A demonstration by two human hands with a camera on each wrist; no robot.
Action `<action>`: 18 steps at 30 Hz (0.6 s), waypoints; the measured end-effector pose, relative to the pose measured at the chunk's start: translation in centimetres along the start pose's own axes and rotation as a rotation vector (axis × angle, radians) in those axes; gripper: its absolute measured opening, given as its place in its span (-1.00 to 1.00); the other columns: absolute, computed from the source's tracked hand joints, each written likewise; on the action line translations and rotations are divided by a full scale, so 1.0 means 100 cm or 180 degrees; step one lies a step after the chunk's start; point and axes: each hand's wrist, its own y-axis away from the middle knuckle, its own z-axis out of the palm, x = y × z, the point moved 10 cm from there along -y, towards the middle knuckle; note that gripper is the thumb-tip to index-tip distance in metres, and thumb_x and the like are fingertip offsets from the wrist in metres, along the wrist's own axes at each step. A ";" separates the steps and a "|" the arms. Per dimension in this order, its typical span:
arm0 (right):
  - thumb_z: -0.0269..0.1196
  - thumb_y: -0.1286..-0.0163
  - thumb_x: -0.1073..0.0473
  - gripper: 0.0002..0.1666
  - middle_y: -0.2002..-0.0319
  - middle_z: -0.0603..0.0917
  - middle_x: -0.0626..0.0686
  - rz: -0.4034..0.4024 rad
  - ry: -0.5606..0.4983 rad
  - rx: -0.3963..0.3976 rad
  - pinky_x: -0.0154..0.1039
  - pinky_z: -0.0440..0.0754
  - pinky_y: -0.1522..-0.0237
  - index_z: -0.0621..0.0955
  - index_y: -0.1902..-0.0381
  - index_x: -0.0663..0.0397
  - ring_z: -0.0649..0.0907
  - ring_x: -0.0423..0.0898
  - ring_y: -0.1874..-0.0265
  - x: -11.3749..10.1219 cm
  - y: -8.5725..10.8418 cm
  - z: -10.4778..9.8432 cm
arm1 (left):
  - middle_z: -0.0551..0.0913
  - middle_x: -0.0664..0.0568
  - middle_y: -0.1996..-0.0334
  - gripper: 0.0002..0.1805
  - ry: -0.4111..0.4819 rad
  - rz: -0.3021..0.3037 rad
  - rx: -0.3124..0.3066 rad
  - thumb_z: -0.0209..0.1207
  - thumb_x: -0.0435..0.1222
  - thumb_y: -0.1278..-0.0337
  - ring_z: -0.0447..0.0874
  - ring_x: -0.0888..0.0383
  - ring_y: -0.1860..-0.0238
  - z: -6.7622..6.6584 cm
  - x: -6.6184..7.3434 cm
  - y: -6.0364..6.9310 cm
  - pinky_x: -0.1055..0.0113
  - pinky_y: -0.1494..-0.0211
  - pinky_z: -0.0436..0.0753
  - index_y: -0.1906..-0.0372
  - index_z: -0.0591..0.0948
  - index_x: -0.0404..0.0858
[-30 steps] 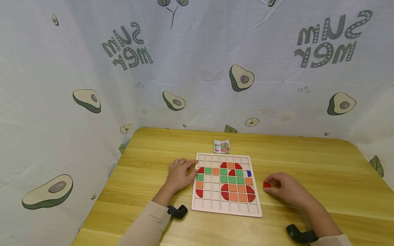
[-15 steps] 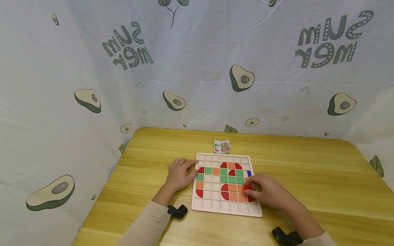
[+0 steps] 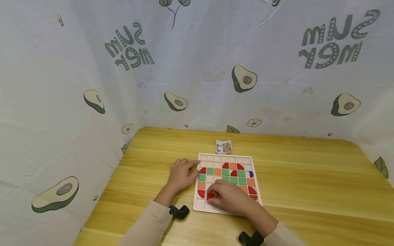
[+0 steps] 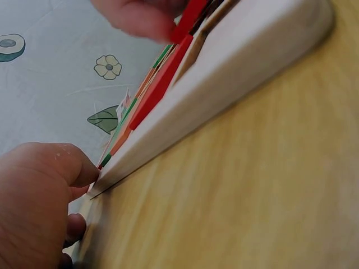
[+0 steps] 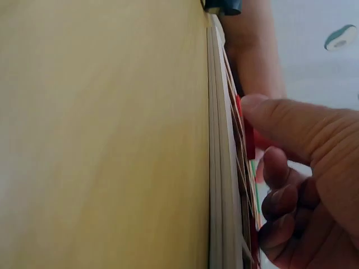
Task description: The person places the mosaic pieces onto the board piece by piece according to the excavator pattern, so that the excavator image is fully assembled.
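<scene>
A pale gridded board (image 3: 212, 158) lies on the table, with red quarter-round, green square and orange square tiles set in its cells. My right hand (image 3: 229, 195) pinches a red tile (image 3: 210, 196) between thumb and fingers over the lower left of the board, beside a red quarter-round tile (image 3: 201, 193). In the right wrist view the thumb (image 5: 269, 115) presses against the red tile. My left hand (image 3: 181, 174) rests at the board's left edge, thumb and forefinger touching it. The right hand hides several lower cells.
A small curled pattern card (image 3: 223, 147) stands just behind the board. A blue piece (image 3: 251, 174) sits in a cell near the board's right edge. The wooden table (image 3: 307, 177) reaches back to a hanging cloth (image 3: 197, 68) printed with avocados.
My right hand has carried the red tile from the table right of the board, leftward across it, to the lower left cells. The left hand has stayed at the board's edge.
</scene>
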 end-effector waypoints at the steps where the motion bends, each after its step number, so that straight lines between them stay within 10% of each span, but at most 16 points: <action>1: 0.40 -0.34 -0.04 -0.79 0.36 0.53 -0.26 0.0021 0.0018 0.0001 -0.35 0.50 0.27 0.71 0.15 -0.12 0.44 -0.35 0.37 0.000 -0.002 0.001 | 0.45 0.20 0.40 -0.58 0.0001 0.0000 -0.0006 0.18 -0.01 -0.29 0.26 0.20 0.30 0.000 0.000 0.000 0.27 0.14 0.18 -0.23 0.68 0.12; 18: 0.44 -0.30 -0.08 -0.71 0.46 0.45 -0.24 0.0518 0.0077 0.0230 -0.37 0.41 0.39 0.70 0.10 -0.14 0.41 -0.31 0.48 0.026 0.010 -0.019 | 0.47 0.20 0.39 -0.58 -0.0023 0.0004 -0.0019 0.18 -0.01 -0.29 0.27 0.20 0.30 0.002 0.001 0.004 0.28 0.15 0.19 -0.23 0.68 0.12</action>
